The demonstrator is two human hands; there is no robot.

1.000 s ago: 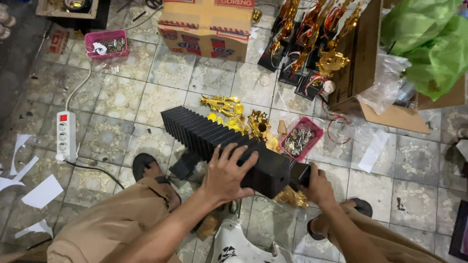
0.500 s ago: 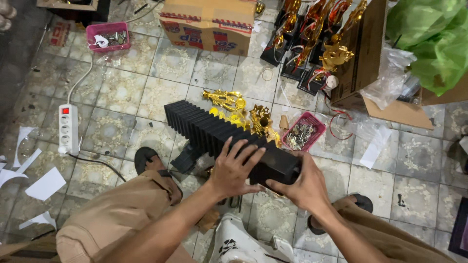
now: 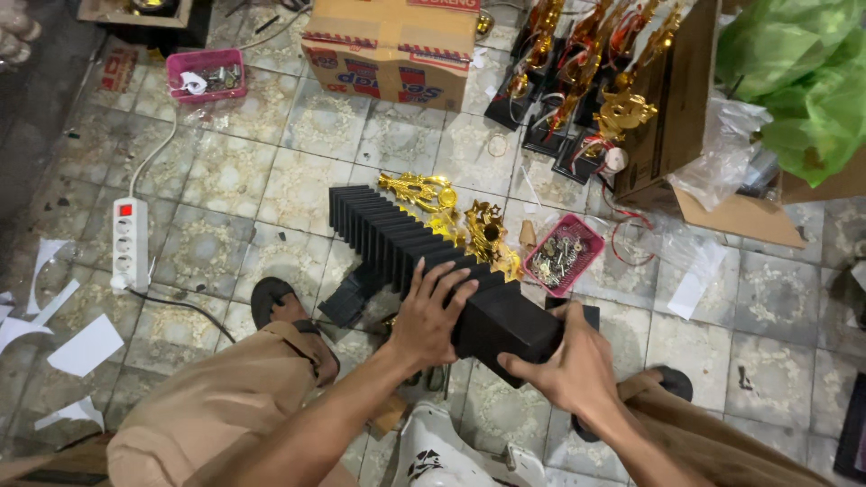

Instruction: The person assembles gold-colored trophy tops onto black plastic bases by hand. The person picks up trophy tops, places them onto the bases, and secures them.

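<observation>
While left hand (image 3: 435, 311) stays, right hand (image 3: 564, 361) now cups black block (image 3: 505, 325)

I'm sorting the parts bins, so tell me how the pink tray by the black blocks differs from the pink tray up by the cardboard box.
The near pink plastic tray sits tilted beside the row of black blocks, close to the right hand; the far pink plastic tray lies square to the tiles, away from both hands. The near one holds only metal hardware; the far one also holds something white. Both are shallow, rectangular and on the floor.
</observation>
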